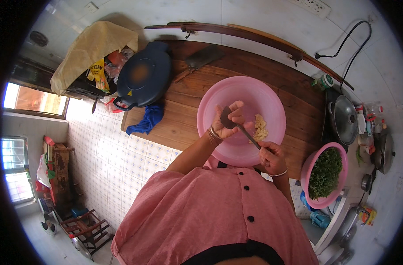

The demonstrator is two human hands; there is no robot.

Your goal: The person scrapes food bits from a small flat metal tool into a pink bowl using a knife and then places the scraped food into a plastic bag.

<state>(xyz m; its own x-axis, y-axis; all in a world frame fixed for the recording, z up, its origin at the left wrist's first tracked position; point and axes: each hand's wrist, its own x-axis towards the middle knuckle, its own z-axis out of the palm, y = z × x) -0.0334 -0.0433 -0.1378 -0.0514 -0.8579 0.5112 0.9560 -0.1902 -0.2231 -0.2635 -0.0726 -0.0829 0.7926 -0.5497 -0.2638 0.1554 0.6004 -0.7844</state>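
A large pink plastic basin rests on the wooden tabletop in front of me. A clump of pale yellow, dough-like food lies inside it, towards the right. Over the basin, my right hand grips the handle of a dark spoon. The spoon's broad head lies against my left hand, which is palm up with its fingers spread and slightly bent. The spoon's head hides part of that palm, and I see nothing gripped there.
A dark blue electric pan and a blue cloth are on the left of the wooden table. Behind lies a cleaver. At right stand a pink tub of leafy greens and a lidded wok.
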